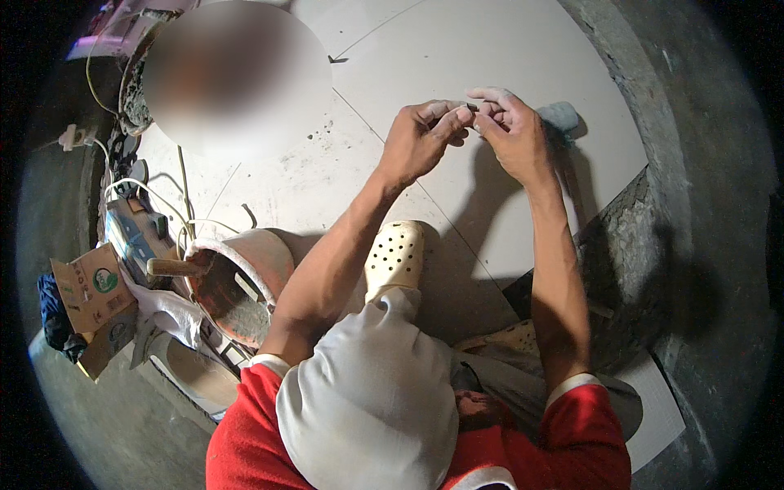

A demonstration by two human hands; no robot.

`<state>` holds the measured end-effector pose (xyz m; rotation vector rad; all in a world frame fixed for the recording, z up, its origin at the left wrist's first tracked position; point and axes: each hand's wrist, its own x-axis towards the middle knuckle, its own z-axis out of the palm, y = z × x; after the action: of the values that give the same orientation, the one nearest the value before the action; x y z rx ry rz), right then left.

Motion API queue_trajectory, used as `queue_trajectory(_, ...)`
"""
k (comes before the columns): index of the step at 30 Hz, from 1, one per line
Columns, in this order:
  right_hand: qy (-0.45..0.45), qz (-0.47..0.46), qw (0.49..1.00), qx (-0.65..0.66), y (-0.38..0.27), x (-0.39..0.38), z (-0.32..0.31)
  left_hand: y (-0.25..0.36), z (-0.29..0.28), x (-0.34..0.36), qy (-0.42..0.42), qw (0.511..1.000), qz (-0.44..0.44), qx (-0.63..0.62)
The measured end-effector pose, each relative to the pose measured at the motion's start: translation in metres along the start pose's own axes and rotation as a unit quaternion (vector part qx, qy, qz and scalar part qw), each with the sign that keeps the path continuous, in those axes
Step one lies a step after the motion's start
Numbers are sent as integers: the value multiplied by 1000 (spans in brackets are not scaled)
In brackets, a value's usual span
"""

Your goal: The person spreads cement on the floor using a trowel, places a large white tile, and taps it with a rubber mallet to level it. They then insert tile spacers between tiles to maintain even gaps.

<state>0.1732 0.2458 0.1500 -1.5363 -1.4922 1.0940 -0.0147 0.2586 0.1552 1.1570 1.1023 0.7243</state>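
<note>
My left hand [416,140] and my right hand [516,137] meet over the pale floor tiles [457,184], fingertips dusted with whitish powder. Both are closed, thumbs against fingers, around a small dark piece [472,107]. Most of that piece is hidden by the fingertips, so its kind cannot be made out. Just beyond my right wrist lies a mallet with a rounded grey-blue head [559,118], its handle partly behind my forearm. Thin dark joints run between the tiles.
A bucket [265,253] of grey mortar stands left, a wooden-handled tool [175,267] across its rim. Cables [186,192], a cardboard box [96,292] and a second mortar container [135,98] line the left side. Rough unfinished floor [625,245] and a wall [694,122] lie right.
</note>
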Motion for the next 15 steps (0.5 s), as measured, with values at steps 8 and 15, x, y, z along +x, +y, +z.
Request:
queue_trajectory(8,-10,58,969,241,8,-1,-4,-15,-2,3,-69,971,-51,-223)
queue_trajectory(15,1,70,945,319,21,-6,-1,-26,12,-3,-27,964,-54,-259)
